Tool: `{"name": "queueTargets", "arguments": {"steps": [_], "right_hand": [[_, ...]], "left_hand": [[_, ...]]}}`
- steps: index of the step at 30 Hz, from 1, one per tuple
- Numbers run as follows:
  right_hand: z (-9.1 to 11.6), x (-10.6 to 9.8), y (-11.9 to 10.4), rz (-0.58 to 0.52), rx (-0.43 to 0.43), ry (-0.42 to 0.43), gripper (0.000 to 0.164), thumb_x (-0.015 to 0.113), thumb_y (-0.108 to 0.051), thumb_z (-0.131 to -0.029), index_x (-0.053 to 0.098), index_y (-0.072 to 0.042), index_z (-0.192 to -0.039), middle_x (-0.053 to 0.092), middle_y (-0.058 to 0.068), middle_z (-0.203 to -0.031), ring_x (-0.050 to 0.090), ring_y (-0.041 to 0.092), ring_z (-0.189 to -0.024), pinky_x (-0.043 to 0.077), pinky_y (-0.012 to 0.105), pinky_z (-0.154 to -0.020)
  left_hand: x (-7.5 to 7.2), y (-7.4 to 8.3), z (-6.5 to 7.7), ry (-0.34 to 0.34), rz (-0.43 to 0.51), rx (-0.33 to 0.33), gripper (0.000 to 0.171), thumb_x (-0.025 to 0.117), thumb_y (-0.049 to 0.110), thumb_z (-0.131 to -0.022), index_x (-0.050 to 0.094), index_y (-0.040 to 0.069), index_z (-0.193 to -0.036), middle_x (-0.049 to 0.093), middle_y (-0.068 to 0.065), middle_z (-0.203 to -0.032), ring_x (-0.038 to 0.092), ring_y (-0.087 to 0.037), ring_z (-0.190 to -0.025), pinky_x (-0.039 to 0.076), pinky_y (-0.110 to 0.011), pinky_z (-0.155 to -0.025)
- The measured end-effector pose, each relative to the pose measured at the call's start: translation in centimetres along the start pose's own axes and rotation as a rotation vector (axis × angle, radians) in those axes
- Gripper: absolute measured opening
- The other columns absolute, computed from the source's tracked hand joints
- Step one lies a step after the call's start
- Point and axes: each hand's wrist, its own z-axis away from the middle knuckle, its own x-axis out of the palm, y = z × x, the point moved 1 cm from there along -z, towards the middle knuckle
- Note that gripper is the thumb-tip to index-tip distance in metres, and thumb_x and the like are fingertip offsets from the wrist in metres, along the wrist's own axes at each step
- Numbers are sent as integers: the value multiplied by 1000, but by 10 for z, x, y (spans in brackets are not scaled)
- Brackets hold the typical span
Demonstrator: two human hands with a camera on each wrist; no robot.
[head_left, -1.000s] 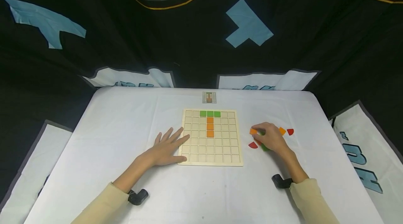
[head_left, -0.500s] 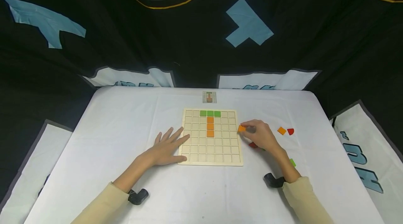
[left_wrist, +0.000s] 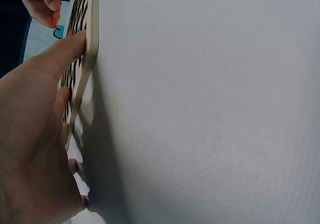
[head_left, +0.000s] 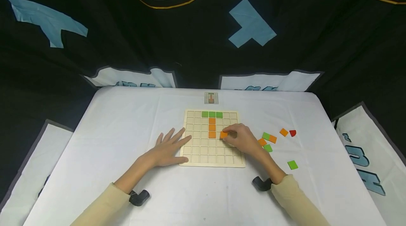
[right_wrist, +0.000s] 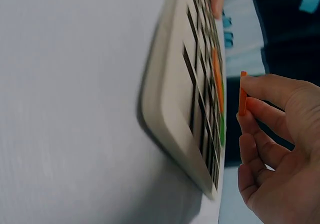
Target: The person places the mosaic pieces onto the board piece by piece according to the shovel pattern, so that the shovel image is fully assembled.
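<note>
A pale wooden grid board (head_left: 196,151) lies on the white table. Three green square tiles (head_left: 212,114) fill part of its top row, and a column of three orange tiles (head_left: 212,127) runs down below the middle one. My left hand (head_left: 165,152) rests with spread fingers on the board's left edge. Over the board, right of the orange column, my right hand (head_left: 243,138) pinches an orange square tile (head_left: 223,135) between thumb and fingers. In the right wrist view that pinched tile (right_wrist: 243,94) is seen edge-on, apart from the board.
Several loose orange and green tiles (head_left: 268,148) lie right of the board. Farther right are an orange tile (head_left: 283,132) and a red rounded piece (head_left: 293,133); a green tile (head_left: 293,165) lies nearer. A small pattern card (head_left: 211,98) sits behind the board.
My right hand has carried the orange tile leftward from the loose pieces to above the board, uncovering tiles there. The left hand has stayed in place.
</note>
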Motion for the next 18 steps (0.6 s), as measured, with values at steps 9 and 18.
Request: {"name": "queueTargets", "arguments": {"steps": [9, 18], "right_hand": [[-8, 23, -6, 94, -48, -62, 27, 80, -16, -85, 77, -7, -110, 73, 2, -110, 61, 26, -112, 45, 43, -100], [-10, 27, -10, 103, -72, -75, 26, 81, -17, -84, 77, -7, -107, 73, 2, -108, 61, 24, -104, 47, 42, -93]], "left_hand": [[0, 0, -1, -3, -12, -4, 82, 60, 61, -91, 33, 22, -158, 11, -11, -166, -1, -44, -149, 1, -72, -109], [1, 0, -1, -6, -7, -7, 82, 60, 62, -91, 33, 23, -158, 11, -11, -166, -1, -43, -149, 1, -72, -109]]}}
